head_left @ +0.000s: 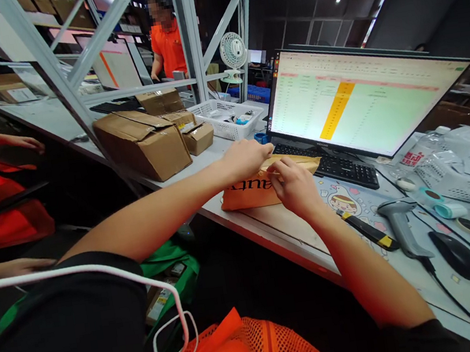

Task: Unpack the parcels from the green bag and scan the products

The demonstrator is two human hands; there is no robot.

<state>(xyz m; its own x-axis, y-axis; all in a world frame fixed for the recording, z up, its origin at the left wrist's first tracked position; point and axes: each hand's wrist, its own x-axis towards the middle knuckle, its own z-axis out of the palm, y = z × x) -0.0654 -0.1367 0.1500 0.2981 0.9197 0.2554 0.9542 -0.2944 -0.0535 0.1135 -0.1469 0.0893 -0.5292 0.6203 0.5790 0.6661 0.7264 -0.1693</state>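
An orange bag [246, 195] with large black letters rests at the near edge of the desk, in front of the keyboard. Along its top runs a paler, yellowish flap [303, 162]. My left hand [246, 158] is closed at the flap's left part, fingers pinched together; whatever fine piece lies between the fingertips is too small to make out. My right hand [295, 184] pinches the bag's upper edge, its thumb and fingers bent over the front. The two hands are close together, and they hide part of the lettering and the opening.
Behind the bag are a black keyboard [348, 169] and a monitor [364, 99]. On the right lie a utility knife [369, 231], a barcode scanner [402, 225] and a mouse [455, 254]. Cardboard boxes [143, 145] and a white basket [227, 120] stand left. A co-worker [168, 42] is beyond the frame.
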